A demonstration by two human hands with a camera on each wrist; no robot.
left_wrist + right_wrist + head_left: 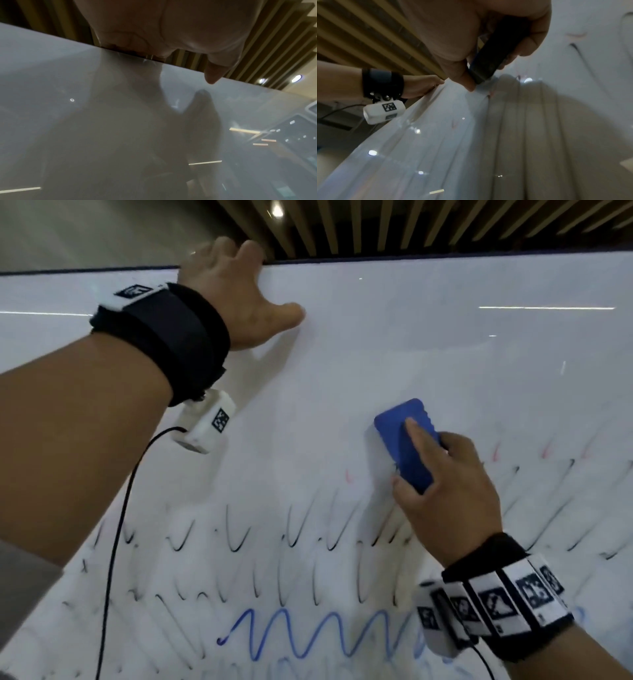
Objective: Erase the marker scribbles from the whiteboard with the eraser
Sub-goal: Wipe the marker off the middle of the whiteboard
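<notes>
The whiteboard [376, 337] fills the head view. My right hand [445, 474] grips a blue eraser [400, 436] and presses it flat on the board, index finger along its back. In the right wrist view the eraser [496, 54] shows dark between thumb and fingers. Below the eraser run rows of black scribble remnants [239, 539], a few faint red marks [349, 475], and a blue wavy line [308, 635] near the bottom. My left hand [236, 292] hooks its fingers over the board's top edge [130, 52], thumb spread on the white surface.
A wooden slat ceiling [411, 224] with round lights lies behind the board's top edge. A black cable [116, 542] hangs from the left wrist camera [205, 422] in front of the board. The board's upper area is wiped white and glossy.
</notes>
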